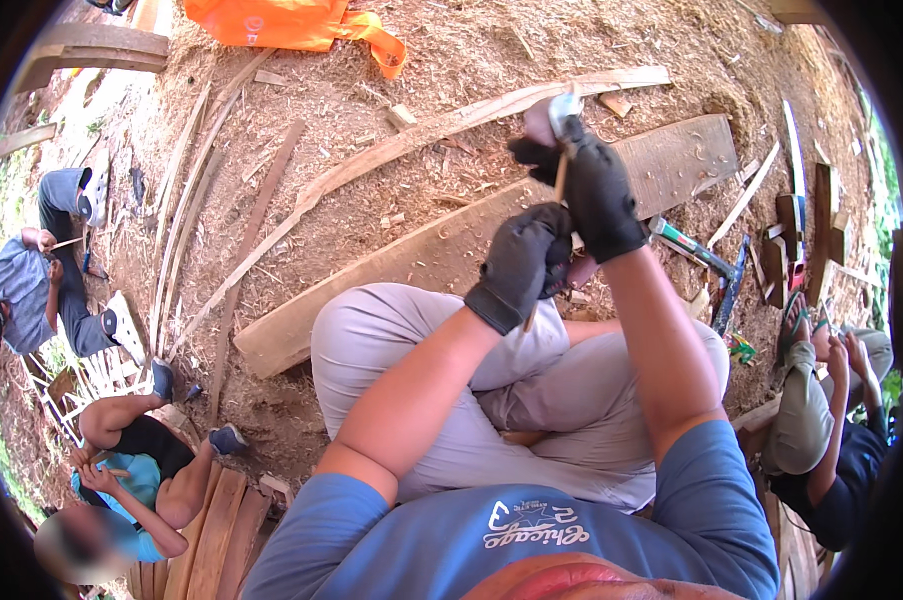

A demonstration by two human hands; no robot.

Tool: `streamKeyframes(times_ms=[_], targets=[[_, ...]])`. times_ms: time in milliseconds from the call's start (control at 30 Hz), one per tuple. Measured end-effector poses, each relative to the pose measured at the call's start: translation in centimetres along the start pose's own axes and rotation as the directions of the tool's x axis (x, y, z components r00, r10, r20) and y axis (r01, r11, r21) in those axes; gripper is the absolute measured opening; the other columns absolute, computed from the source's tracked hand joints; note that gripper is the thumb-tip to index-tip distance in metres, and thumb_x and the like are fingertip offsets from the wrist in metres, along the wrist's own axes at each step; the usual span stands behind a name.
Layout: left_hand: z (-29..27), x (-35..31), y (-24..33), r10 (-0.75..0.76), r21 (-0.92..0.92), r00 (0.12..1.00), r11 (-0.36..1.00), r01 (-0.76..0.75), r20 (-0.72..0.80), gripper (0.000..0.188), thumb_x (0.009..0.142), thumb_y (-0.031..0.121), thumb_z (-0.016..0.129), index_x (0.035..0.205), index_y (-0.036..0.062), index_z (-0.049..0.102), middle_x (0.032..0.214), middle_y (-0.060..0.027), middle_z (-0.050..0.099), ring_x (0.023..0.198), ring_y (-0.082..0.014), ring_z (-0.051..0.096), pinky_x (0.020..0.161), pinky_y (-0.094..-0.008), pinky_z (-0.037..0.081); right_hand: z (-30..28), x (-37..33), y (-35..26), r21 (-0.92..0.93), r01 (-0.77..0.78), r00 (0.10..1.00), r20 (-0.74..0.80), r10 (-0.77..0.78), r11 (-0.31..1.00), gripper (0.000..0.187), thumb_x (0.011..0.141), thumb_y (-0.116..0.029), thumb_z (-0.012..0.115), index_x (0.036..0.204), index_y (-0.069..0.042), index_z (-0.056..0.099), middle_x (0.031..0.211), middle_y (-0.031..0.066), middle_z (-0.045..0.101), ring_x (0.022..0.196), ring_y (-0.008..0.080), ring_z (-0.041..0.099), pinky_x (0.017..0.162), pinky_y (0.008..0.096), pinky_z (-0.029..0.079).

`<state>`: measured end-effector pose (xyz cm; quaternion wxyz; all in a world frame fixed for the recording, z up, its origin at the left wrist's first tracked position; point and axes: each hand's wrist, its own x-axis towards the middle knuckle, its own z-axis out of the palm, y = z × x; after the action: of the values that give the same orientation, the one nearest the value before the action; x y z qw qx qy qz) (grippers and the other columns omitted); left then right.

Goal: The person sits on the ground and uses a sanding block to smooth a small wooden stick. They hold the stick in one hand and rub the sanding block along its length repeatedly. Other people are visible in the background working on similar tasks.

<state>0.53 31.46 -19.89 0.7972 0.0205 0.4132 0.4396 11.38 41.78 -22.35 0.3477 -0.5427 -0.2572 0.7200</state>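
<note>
Bag [271, 22], orange, one in all, lies on the ground [311, 110] at the top edge; its contents are hidden. One thin stick [560, 178] runs between two gloved hands: the left hand [521, 258] is closed round it, and the right hand [603, 190] curls against it higher up. One shiny metal piece [568, 105] tops the right hand; how it is gripped, I cannot tell. One broad plank [431, 255] lies beyond the knees; three other people [26, 285] are nearby.

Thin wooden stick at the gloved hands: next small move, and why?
I'd likely slide the right hand slightly along the thin wooden stick: the left hand grips the stick nearer the body, while the right is farther out, beside a shiny metal piece. Whether metal meets wood is unclear.
</note>
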Motion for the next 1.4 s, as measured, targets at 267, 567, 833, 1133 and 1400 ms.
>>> streamKeyframes(times_ms=[267,567,833,1133,1400], targets=[[-0.3,-0.1,1.7,0.042,0.113,0.999,0.993,-0.041,-0.002,0.025,0.113,0.03,0.05,0.1,0.0128,0.063,0.067,0.0054,0.051,0.047,-0.0043,0.041,0.042,-0.0223,0.032,1.4,-1.9,-1.1,-0.001,-0.004,1.0,0.026,0.005,1.0,0.044,0.113,-0.038,0.049,0.121,0.0,0.071,0.106,0.0132,0.077,0.1,0.0192,0.072,0.086,0.0322,0.056],[0.6,-0.4,-0.3,-0.059,0.139,0.997,0.989,0.051,0.053,0.031,0.113,0.035,0.051,0.093,0.0126,0.059,0.066,0.0055,0.045,0.047,-0.0049,0.039,0.042,-0.0225,0.031,-2.9,0.5,-3.4,-0.007,0.209,0.978,-0.021,-0.209,0.978,0.05,0.112,-0.044,0.05,0.119,0.001,0.069,0.111,0.0149,0.078,0.1,0.0232,0.074,0.086,0.0362,0.057],[-1.9,1.7,0.0,0.136,0.05,0.98,0.99,-0.13,-0.144,0.023,0.111,0.031,0.057,0.109,0.0122,0.07,0.072,0.0064,0.06,0.054,-0.0038,0.051,0.047,-0.0227,0.037,1.7,-3.1,1.6,-0.131,0.037,0.999,0.028,-0.034,0.991,0.043,0.11,-0.036,0.056,0.115,0.003,0.073,0.098,0.0068,0.073,0.088,0.013,0.064,0.083,0.0312,0.052],[0.0,-0.3,-3.0,0.04,0.259,0.999,0.965,-0.046,0.031,0.026,0.111,0.03,0.056,0.092,0.0117,0.06,0.064,0.0055,0.047,0.046,-0.0049,0.037,0.042,-0.0231,0.03,-2.9,2.1,-2.9,0.017,0.194,0.972,-0.141,-0.19,0.981,0.042,0.112,-0.037,0.052,0.123,0.0,0.069,0.098,0.0111,0.076,0.09,0.0201,0.073,0.083,0.0309,0.057],[0.0,0.3,-1.3,0.097,0.328,0.993,0.942,-0.071,-0.065,0.024,0.112,0.029,0.055,0.1,0.0112,0.067,0.067,0.006,0.054,0.049,-0.0045,0.044,0.044,-0.0228,0.033,-1.4,-0.1,-0.8,-0.114,0.125,0.992,-0.018,-0.128,0.986,0.052,0.112,-0.044,0.05,0.119,0.002,0.071,0.102,0.0127,0.077,0.09,0.0229,0.071,0.086,0.0359,0.055]])
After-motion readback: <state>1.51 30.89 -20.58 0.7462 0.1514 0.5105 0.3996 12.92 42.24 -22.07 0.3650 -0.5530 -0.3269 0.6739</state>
